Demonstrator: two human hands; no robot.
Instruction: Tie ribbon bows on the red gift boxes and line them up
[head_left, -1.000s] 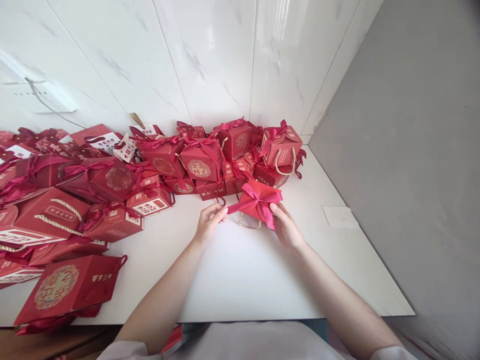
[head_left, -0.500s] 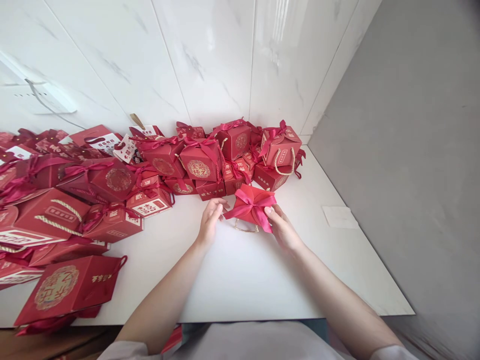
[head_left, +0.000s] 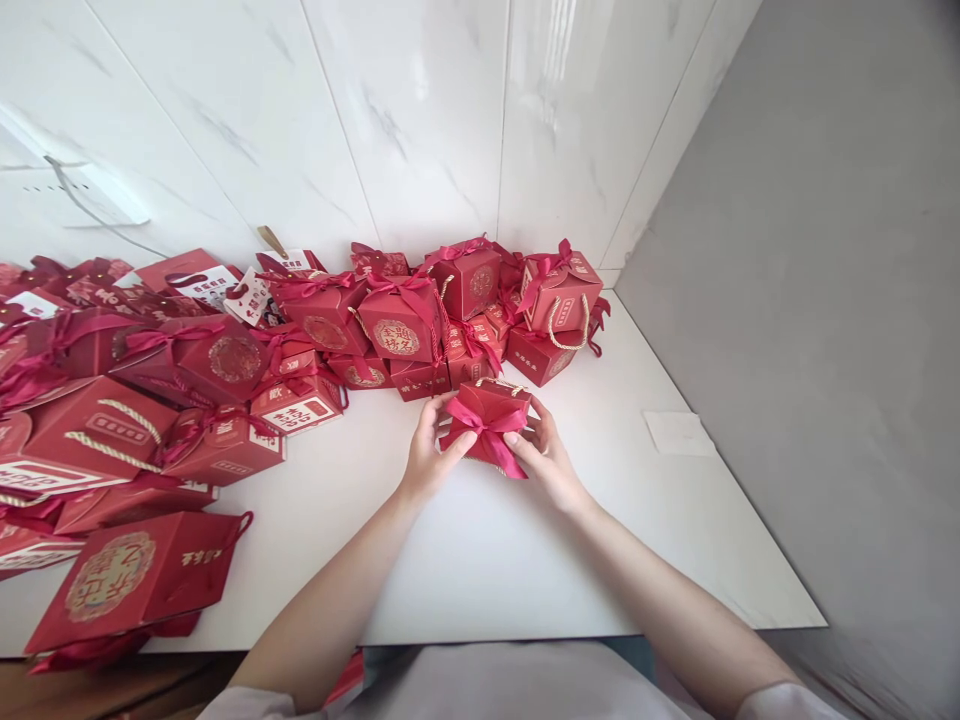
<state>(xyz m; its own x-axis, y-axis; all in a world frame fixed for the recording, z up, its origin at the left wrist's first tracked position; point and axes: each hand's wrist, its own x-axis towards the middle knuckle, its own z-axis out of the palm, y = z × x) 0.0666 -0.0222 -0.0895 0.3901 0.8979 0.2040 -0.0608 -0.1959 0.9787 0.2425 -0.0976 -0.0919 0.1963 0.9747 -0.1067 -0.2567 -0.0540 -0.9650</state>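
Between my two hands is a small red gift box [head_left: 491,398] with a pink-red ribbon bow [head_left: 489,430] on top and twisted cream cord handles [head_left: 501,383]. My left hand [head_left: 437,447] grips its left side, the thumb resting on the ribbon. On the right side, my right hand [head_left: 546,455] holds the box, its thumb pressed on the bow near the knot. Most of the box's lower sides are hidden by the fingers and the bow. Just behind it stands a stacked row of similar red gift boxes [head_left: 405,318].
More red boxes [head_left: 225,365] are heaped along the left of the white table [head_left: 495,570]; one large box [head_left: 135,580] lies near the front edge. A white paper slip [head_left: 679,434] lies to the right. A tiled wall [head_left: 420,120] and a grey panel [head_left: 817,300] bound the table.
The box has been turned and tilted, so a cord handle now shows at its far side. My left hand has closed onto it, and my right hand has shifted slightly left.
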